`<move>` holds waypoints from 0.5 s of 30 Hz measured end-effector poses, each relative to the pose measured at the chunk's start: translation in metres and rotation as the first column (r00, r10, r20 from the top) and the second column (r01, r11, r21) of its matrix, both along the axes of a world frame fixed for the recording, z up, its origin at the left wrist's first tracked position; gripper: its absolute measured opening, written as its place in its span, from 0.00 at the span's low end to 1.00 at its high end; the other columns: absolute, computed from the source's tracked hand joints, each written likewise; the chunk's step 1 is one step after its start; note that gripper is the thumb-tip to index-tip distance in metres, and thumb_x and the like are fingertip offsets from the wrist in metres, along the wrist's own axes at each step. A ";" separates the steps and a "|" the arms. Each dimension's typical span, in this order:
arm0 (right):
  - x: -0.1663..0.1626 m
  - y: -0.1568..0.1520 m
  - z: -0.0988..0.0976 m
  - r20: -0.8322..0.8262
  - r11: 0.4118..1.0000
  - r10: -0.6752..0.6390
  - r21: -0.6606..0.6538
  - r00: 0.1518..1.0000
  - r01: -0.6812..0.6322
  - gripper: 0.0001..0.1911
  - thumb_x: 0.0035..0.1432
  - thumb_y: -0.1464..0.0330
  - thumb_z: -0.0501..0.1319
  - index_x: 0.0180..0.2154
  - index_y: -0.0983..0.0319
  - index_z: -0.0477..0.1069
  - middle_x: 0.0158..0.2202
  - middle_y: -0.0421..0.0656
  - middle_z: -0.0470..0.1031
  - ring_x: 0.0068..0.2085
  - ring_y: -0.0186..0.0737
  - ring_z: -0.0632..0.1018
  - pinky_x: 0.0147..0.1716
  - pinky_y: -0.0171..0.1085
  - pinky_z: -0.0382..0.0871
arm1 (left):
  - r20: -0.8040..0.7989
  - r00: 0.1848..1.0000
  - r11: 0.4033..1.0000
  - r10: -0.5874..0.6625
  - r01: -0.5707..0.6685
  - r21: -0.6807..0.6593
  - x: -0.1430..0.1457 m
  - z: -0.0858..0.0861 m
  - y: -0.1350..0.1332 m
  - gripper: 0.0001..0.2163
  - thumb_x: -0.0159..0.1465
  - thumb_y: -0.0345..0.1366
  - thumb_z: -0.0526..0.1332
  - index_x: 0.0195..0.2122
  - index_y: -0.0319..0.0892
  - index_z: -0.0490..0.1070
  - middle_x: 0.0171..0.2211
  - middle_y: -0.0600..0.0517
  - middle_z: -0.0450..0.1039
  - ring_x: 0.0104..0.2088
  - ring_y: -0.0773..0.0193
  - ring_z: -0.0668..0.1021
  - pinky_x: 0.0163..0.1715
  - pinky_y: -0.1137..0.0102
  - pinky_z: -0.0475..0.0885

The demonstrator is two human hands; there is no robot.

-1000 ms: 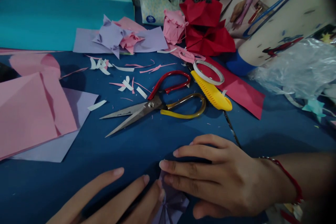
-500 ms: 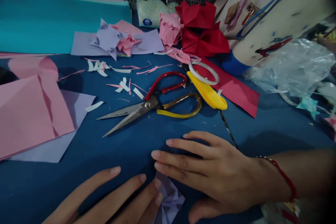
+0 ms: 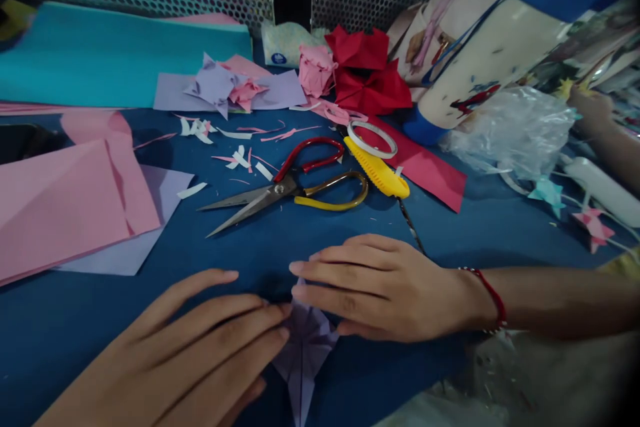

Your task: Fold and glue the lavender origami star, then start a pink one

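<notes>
A lilac folded origami paper [image 3: 303, 347] lies on the blue table between my hands, its long point towards me and a crease down its middle. My left hand [image 3: 200, 347] has its fingers stretched out, the tips touching the paper's left side and the index finger lifted apart. My right hand [image 3: 380, 287], with a red bracelet at the wrist, lies flat with extended fingertips over the paper's upper point. Its thumb is mostly hidden, close to the right corner. Beyond the hands lie open scissors [image 3: 285, 185] with red and yellow handles.
A yellow cutter [image 3: 377, 167] and a tape roll [image 3: 373, 139] lie by a red paper strip [image 3: 435, 170]. Pink sheets [image 3: 65, 200] are left; red folded shapes [image 3: 373, 80] stand behind. A bottle [image 3: 465, 73] and plastic bag [image 3: 515, 130] stand right, near another person's hand [image 3: 593, 107].
The camera view has shifted, showing more of the lilac paper. My right hand has moved up over its top point; my left fingers remain at its left side.
</notes>
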State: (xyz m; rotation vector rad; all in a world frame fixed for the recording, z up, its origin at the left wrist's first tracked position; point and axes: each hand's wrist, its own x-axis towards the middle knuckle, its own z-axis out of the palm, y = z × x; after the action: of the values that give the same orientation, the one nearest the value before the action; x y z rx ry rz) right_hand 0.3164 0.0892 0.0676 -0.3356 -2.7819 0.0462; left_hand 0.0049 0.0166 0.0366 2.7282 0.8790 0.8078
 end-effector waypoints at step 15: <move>-0.039 0.015 -0.002 -0.096 0.979 0.090 0.192 0.991 -0.071 0.12 0.82 0.71 0.57 0.46 0.60 0.79 0.45 0.41 0.83 0.45 0.39 0.74 0.42 0.39 0.64 | 0.102 0.994 0.997 -0.047 0.053 -0.064 -0.014 0.027 0.035 0.12 0.78 0.29 0.57 0.53 0.52 0.78 0.46 0.60 0.84 0.46 0.67 0.83 0.64 0.68 0.68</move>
State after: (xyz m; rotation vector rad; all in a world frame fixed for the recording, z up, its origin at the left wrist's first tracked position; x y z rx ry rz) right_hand 0.2779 0.1039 0.0652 -0.1674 -2.6683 -0.1742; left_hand -0.0090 0.0518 0.0635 2.6162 0.7991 0.8806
